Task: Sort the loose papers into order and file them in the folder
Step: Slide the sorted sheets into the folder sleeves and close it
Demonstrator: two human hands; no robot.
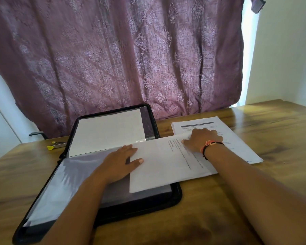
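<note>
A person's left hand presses flat, fingers straight, on the open folder; the right hand, fingers bent, rests on a printed sheet, grip unclear.

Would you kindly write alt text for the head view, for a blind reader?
Left hand and right hand rest on a printed sheet lying across an open black zip folder; a paper stack sits alongside on the wooden table.

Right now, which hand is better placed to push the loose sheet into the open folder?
Probably the right hand: it rests on the sheet, over the paper pile, so it can push leftward. The left hand lies flat on the folder.
</note>
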